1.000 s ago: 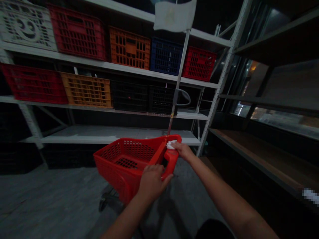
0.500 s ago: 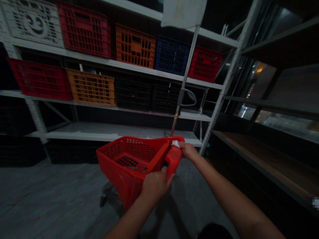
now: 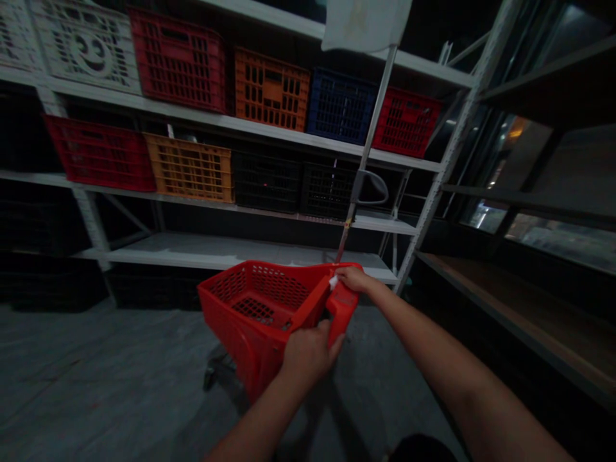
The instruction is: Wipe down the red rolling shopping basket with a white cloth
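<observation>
A red plastic shopping cart (image 3: 240,321) stands on the floor in front of me, its basket wall pierced with holes. My left hand (image 3: 310,350) is wrapped round the near side of the cart's handle (image 3: 344,305). At the handle's far end, my right hand (image 3: 351,278) presses a small white cloth (image 3: 333,282) against the red plastic; whether it is cloth or tissue I cannot tell. From the cart's far corner rises a metal pole (image 3: 378,112) with a grey loop (image 3: 373,187) and a whitish flag (image 3: 366,25) on top.
Behind the cart stands a white metal shelf rack (image 3: 269,122) holding plastic crates, among them an orange crate (image 3: 272,86), a blue crate (image 3: 341,106) and a yellow crate (image 3: 190,168). Darker shelving with a wooden board (image 3: 520,321) runs along the right. The floor (image 3: 86,385) is grey.
My right hand has shifted left over the handle's far end with the white cloth, now covering more of it. My left hand keeps its grip. The whole view has slid slightly, putting things further right.
</observation>
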A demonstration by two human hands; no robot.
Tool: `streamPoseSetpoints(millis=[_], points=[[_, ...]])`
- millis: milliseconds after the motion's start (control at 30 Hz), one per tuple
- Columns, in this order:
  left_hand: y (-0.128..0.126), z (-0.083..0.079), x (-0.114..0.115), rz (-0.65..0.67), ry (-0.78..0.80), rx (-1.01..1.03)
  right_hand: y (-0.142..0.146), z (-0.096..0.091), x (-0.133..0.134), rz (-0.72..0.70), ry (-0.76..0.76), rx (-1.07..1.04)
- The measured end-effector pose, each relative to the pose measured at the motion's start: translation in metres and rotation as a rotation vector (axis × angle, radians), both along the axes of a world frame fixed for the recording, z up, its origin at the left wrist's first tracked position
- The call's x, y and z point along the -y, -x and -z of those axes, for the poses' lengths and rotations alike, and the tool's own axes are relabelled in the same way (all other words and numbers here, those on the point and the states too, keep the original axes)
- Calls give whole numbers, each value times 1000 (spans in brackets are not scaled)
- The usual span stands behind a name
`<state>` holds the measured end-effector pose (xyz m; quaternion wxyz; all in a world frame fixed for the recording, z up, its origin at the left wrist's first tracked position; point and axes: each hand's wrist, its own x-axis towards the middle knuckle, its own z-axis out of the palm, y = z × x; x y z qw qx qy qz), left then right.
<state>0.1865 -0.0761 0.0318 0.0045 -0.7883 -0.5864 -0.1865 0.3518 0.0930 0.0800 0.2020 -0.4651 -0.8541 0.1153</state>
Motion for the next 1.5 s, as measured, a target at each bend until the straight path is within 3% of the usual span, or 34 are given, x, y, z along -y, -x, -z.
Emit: streamPoseSetpoints(millis=[200, 267, 467, 567, 733, 800, 900, 1000, 1100, 1200, 1300, 1400, 1500], points=[[6, 2, -1, -9, -24, -3, 30, 1, 18, -318, 221, -26], [9, 1, -1, -3, -7, 4, 30, 0, 21, -365, 259, -22], [13, 0, -2, -12, 11, -3, 6, -11, 3, -145, 28, 148], [14, -2, -3, -26, 10, -13, 7, -8, 13, -89, -45, 149], [20, -3, -8, -14, 10, 10, 23, 22, 75, -360, -202, -10], [24, -2, -11, -3, 10, 27, 20, 39, 95, -388, -309, -83], [28, -1, -15, 7, 14, 21, 1, 64, 98, -253, -462, -176], [30, -2, -17, 20, 27, -8, -19, 82, 77, 40, -559, -323], [32, -4, -17, 18, 40, -22, -16, 96, 61, 307, -590, -512], [36, -7, -17, 34, 43, -44, 16, 112, 75, 441, -562, -789], [39, -13, -16, 29, 41, -103, 64, 133, 110, 509, -441, -1038], [33, -19, -13, 19, 1, -218, 107, 155, 139, 468, -309, -1089], [21, -19, -12, -42, -43, -257, 125, 163, 141, 426, -294, -1073]])
